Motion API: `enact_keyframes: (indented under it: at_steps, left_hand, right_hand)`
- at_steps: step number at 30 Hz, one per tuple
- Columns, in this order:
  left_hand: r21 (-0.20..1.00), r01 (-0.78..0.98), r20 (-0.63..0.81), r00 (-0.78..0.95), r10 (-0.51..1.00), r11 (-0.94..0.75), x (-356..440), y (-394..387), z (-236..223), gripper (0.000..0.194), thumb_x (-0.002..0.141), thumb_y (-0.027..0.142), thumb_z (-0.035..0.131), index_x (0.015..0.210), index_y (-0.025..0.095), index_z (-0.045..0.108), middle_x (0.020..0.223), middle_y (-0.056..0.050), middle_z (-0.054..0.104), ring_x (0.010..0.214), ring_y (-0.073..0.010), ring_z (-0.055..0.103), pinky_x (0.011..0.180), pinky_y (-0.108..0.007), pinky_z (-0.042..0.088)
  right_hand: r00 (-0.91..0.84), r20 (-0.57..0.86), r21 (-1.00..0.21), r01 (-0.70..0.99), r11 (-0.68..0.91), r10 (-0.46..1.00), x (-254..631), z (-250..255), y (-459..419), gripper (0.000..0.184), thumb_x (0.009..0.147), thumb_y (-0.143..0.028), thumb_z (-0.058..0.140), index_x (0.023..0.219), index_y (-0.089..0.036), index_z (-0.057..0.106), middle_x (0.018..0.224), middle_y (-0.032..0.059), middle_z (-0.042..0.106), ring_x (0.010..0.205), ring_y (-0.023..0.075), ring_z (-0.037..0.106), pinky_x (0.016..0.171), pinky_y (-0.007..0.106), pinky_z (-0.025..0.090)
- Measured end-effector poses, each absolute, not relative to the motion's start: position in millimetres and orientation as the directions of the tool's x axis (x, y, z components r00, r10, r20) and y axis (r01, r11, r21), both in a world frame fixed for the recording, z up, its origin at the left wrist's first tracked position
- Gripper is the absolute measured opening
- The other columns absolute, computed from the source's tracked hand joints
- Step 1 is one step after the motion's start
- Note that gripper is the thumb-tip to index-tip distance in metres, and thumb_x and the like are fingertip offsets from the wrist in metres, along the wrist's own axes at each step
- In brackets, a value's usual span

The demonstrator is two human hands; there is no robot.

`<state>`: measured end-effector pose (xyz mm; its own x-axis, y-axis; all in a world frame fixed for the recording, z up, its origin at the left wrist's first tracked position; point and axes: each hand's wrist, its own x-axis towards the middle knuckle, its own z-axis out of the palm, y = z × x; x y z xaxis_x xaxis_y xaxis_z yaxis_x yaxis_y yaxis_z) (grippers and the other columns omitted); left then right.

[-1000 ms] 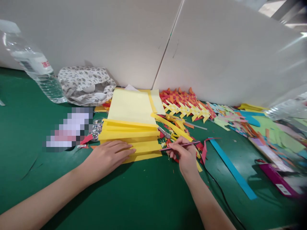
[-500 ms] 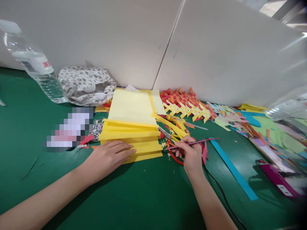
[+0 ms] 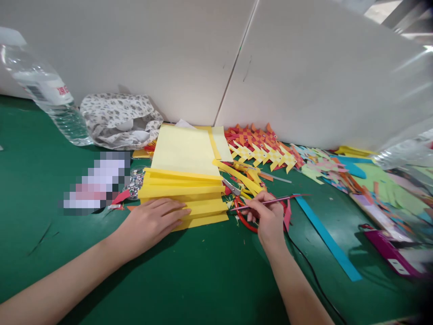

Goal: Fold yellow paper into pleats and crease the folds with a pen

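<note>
My left hand lies on the folded yellow paper, fingers stretched out and pressing its pleats on the table. Behind these folds, a pale yellow sheet rests flat. My right hand pinches a slim purple pen-like tool, whose tip points left, close to the paper's right edge. Whether it is a brush or another tool I cannot make out. Scissors with red handles lie partly under my right hand, among yellow strips and scraps.
Left are a tilted water bottle, a patterned cloth bag, a blurred-out phone-like object and a bag of small beads. Woven paper fish, a blue strip, a black cable and a purple power strip lie right.
The whole view has shifted very slightly. Both hands, the yellow paper and the pen-like tool keep practically the same places.
</note>
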<state>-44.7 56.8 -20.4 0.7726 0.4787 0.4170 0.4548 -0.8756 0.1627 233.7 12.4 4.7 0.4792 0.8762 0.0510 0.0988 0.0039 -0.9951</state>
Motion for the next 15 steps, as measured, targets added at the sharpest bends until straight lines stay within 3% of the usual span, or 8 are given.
enact_keyframes:
  at_steps: [15]
  left_hand:
    - [0.164,0.469,0.412,0.767,0.492,-0.868,-45.3,55.7,-21.9,0.028,0.094,0.025,0.044,0.118,0.023,0.059,0.110,-0.004,0.068,0.100,-0.0188,0.063,0.083,-0.033,0.053]
  right_hand:
    - [0.514,0.024,-0.998,0.065,-0.010,0.857,240.4,1.3,16.8,0.022,0.062,-0.019,0.066,0.048,-0.018,0.049,0.038,-0.0009,0.058,0.027,0.0071,0.043,0.030,0.017,0.028]
